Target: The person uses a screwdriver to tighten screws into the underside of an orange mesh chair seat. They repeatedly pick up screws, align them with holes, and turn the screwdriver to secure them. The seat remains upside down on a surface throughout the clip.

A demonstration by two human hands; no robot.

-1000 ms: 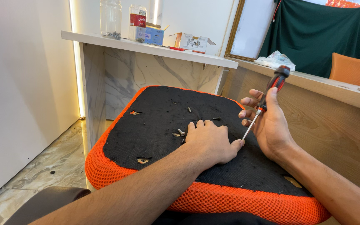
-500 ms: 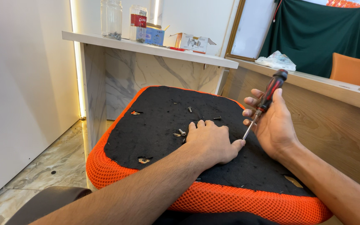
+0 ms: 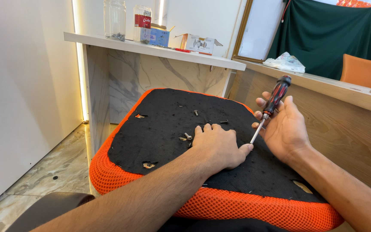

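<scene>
Two jars (image 3: 117, 19) hold screws | right hand (image 3: 285, 129) grips screwdriver (image 3: 271, 105) | left hand (image 3: 218, 146) flat, empty

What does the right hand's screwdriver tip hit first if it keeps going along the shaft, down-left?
Most likely the left hand: the screwdriver held in the right hand points its tip at that hand's thumb side, almost touching. Depth is unclear; it may instead meet the black seat underside right beside the thumb.
</scene>
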